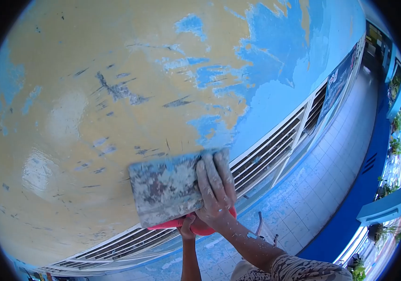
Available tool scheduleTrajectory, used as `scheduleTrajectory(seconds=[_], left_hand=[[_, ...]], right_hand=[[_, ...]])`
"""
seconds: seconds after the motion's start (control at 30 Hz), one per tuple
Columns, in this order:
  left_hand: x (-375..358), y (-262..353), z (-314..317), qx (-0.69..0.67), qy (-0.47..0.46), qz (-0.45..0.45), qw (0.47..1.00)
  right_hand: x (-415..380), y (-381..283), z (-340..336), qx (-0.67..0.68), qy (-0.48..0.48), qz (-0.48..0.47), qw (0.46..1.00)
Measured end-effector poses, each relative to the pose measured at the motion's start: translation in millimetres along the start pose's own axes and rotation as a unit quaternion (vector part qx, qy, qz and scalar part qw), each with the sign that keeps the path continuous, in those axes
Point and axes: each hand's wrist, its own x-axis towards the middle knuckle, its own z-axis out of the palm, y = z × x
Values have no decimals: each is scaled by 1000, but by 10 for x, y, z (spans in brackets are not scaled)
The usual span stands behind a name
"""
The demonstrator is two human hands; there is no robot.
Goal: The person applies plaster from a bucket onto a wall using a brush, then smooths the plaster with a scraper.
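My right hand (pixel 215 180), coated in pale residue, grips a wide, flat rectangular trowel (pixel 163 187) by its right end, fingers laid over the blade. Dried grey and white smears cover the trowel, and its upper edge lies against the wall (pixel 116 112). Below it, my left hand (pixel 187 226) is closed on the rim of a red basin (pixel 203 227), mostly hidden behind the trowel and my right hand. The wall is beige with bare light-blue patches and dark scrapes, and two shiny spots show on its left.
Louvred windows (pixel 275 145) with white frames run beneath the painted wall. A tiled walkway (pixel 303 210), spattered with pale marks, lies below, with a dark blue floor strip (pixel 331 229) beside it. Potted plants (pixel 387 187) and a light-blue ledge (pixel 385 206) line the right.
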Motion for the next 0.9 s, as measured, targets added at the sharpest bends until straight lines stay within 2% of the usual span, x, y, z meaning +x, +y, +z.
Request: scheduleTrajectory(seconds=[0.07, 0.13, 0.17, 0.2, 0.23, 0.27, 0.3, 0.33, 0.4, 0.43, 0.5, 0.57, 0.6, 0.63, 0.77, 0.9], left_hand=[[21, -4, -39, 9, -14, 0, 1000], [25, -2, -90, 84, -40, 16, 996], [35, -123, -251, 9, -33, 10, 999], [42, -513, -586, 8, -32, 17, 999], [96, -847, -930, 157, -21, 84, 984], [92, -1197, -1305, 300, -8, 150, 942], [-33, -166, -336, 478, -105, 330, 807], [-37, -187, -389, 479, -107, 331, 806], [-45, -217, -387, 388, -62, 337, 856], [-142, -277, -239, 30, 62, 108, 992], [-261, 181, 154, 34, 36, 79, 996], [-335, 345, 218, 39, 7, 51, 998], [-418, 352, 130, 54, 12, 61, 997], [-545, 299, 103, 68, 20, 70, 995], [-913, 433, -34, 123, 49, 95, 987], [-1128, 698, -118, 178, 65, 144, 971]], right_hand=[[160, 67, 134, -2, -3, 7, 1000], [122, 91, 70, 2, -14, 13, 1000], [86, 47, 49, 6, -11, 9, 1000], [-4, -22, -3, 11, -9, 6, 1000], [-109, -90, -67, 13, -7, 4, 1000], [-111, -138, -48, 15, -6, 1, 1000], [-97, -144, -40, 16, -4, 0, 1000], [-139, -134, -81, 15, -1, 3, 1000], [-203, -179, -66, 13, 5, 4, 1000], [-225, -241, 29, 14, 4, 2, 1000], [-300, -255, 52, 13, -10, 4, 1000], [-266, -194, 98, 12, -21, 7, 1000], [-244, -174, 22, 12, -23, 5, 1000], [-99, -101, 231, 12, -28, 3, 1000], [126, 225, 40, 4, -52, -3, 999], [25, -98, -38, 5, -49, -19, 999]])
